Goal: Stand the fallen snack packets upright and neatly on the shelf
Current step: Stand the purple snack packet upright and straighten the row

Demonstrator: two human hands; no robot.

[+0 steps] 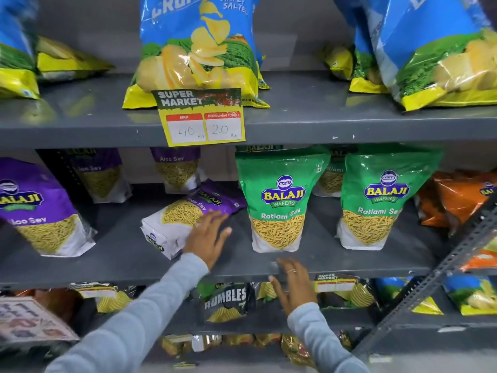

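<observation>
A purple and white Aloo Sev packet [174, 222] lies fallen on its back on the grey middle shelf [121, 265], its top pointing to the back right. My left hand [208, 235] rests flat against its right side with fingers spread, not gripping it. My right hand [293, 284] hovers open in front of the shelf edge, below an upright green Ratlami Sev packet [279, 200]. A second green packet [382, 197] stands upright to the right. Another purple Aloo Sev packet [40, 208] stands at the left, leaning slightly.
More purple packets [177, 168] stand at the back of the middle shelf. Orange packets [457, 197] lie at the far right. Blue chip bags [199, 49] and a yellow price tag [201, 117] are on the upper shelf. A slotted metal upright [443, 262] crosses the right side.
</observation>
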